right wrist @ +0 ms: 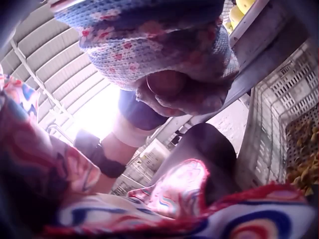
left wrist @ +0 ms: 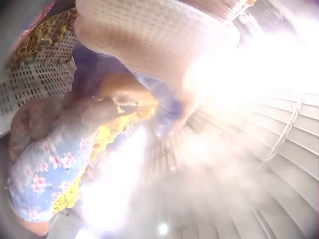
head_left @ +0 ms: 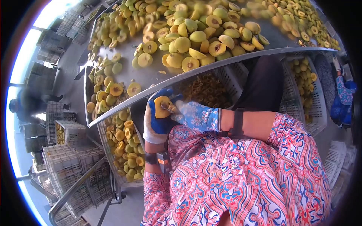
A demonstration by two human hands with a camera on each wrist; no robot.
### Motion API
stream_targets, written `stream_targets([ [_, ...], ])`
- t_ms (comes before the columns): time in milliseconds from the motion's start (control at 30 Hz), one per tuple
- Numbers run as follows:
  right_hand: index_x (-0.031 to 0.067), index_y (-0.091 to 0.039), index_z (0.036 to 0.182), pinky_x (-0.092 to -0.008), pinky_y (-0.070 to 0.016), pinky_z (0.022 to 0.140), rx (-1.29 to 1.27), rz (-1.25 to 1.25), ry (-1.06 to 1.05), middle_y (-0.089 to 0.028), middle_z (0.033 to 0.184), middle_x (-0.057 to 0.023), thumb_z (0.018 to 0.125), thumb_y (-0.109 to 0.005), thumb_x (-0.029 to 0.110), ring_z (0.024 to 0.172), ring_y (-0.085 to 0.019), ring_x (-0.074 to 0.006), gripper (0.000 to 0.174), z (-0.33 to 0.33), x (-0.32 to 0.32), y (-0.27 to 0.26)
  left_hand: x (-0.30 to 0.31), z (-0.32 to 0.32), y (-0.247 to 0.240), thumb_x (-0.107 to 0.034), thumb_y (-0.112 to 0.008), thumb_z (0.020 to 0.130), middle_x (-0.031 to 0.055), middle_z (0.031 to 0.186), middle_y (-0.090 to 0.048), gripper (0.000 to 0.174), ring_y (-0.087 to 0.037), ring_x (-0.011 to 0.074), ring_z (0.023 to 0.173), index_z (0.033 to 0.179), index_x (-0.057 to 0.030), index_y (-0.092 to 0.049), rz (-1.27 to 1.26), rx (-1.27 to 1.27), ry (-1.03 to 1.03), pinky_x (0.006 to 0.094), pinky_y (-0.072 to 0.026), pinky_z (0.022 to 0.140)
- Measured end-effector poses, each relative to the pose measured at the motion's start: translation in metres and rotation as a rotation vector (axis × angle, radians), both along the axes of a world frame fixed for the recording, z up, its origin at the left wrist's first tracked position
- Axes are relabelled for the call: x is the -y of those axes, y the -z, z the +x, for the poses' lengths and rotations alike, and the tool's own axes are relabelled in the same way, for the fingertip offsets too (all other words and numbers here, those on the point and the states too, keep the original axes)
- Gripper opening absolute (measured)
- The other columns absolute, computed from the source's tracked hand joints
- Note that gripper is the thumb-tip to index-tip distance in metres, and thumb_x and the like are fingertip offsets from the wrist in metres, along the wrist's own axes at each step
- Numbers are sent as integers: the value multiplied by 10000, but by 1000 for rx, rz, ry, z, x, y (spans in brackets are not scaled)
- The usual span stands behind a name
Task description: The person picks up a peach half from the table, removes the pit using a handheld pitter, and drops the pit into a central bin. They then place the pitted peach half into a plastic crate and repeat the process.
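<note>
The left hand, in a white and blue glove, grips a halved yellow fruit above the lap. Against the fruit's cut face is the right hand, in a blue flowered glove with its fingers curled; whatever it holds is too small to make out. The left wrist view is washed out by glare and shows the flowered right glove beside the fruit. In the right wrist view, the right hand has curled fingers, with the left glove behind it.
A metal table edge runs just beyond the hands, with many fruit halves on it. Below stand a crate of halves at the left and a crate of darker pieces. Another person is at the far right.
</note>
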State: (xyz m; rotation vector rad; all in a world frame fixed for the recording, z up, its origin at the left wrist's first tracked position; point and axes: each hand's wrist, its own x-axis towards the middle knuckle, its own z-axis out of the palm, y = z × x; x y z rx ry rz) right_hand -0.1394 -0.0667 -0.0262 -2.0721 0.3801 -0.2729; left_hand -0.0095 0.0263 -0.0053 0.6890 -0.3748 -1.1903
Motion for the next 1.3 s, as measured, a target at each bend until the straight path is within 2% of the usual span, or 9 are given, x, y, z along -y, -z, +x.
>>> stream_targets([
  [100,-6,-494,1078,-474,-492,687,41,57,9,-621,868,-271,945,-561,253,843,-612,-461,299,6,-1,9,-1,-9,-1,-248,-543,962,161,1033,-642,344,-647,274,944,1213,-13,-522,110,198,-155,358,-550,792],
  [233,16,-487,1163,-454,-503,681,129,239,49,-632,905,-264,963,-530,297,845,-626,-441,347,16,-14,16,18,-28,16,-233,-503,993,159,1110,-611,296,-637,257,985,1221,-45,-526,189,271,-533,346,-547,815],
  [367,22,-513,1162,-429,-495,726,109,331,41,-637,959,-243,962,-506,291,894,-628,-394,335,19,-12,20,14,-29,14,-232,-506,994,178,1139,-601,287,-620,180,879,1229,-68,-527,107,136,-504,244,-533,672],
  [433,2,-578,1060,-403,-465,814,-80,323,54,-642,1017,-182,930,-539,197,971,-614,-332,237,16,-4,3,11,-23,14,-250,-469,1001,153,1193,-575,332,-590,252,1054,1254,-37,-503,112,136,-390,342,-500,862],
  [567,12,-580,1069,-376,-467,803,-39,64,-100,-642,994,-148,943,-512,197,936,-610,-294,234,9,0,1,18,-23,20,-276,-455,1002,138,1189,-574,360,-587,263,1112,1249,-21,-510,174,237,-478,352,-506,917],
  [633,21,-585,1073,-367,-466,780,-12,507,7,-631,954,-138,953,-491,195,896,-601,-273,232,12,-9,0,18,-26,20,-290,-462,1000,132,1169,-576,360,-594,250,1087,1231,-22,-530,195,307,-504,322,-516,881],
  [833,95,-598,962,-297,-437,541,-197,802,-136,-575,723,-33,976,-488,218,607,-550,-155,166,5,3,-29,10,-3,33,-411,-496,982,109,1059,-578,444,-609,238,939,1186,-23,-561,99,126,-248,329,-526,781],
  [967,217,-466,710,-169,-224,336,-310,1843,-231,-361,520,115,997,-494,345,377,-325,-3,315,0,3,-16,11,-8,36,-462,-504,965,113,980,-597,480,-613,255,877,1177,-32,-547,-91,48,-167,404,-537,785],
  [1300,196,-517,862,-191,-272,364,-294,1489,-100,-383,565,95,998,-513,325,415,-346,-25,188,9,-3,-36,15,-8,25,-555,-510,929,84,904,-605,523,-620,235,783,1112,-68,-562,-148,-392,-179,408,-552,726],
])
